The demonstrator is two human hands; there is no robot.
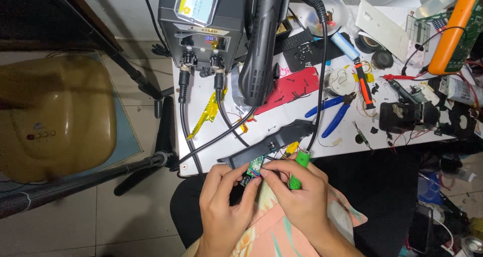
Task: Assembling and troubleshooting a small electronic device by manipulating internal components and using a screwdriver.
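At the frame's lower centre, the left hand [224, 199] pinches a small green circuit board [255, 166] while the right hand [297, 191] grips a green cylindrical battery [300, 167], beside a black plastic casing [271, 143].

**Two hands, fingertips together**

Both hands sit close at the lap. The left hand [224, 201] curls inward, thumb and fingers pinched — the right hand [297, 194] meets it from the other side, fingers bent, forearm angling away lower right.
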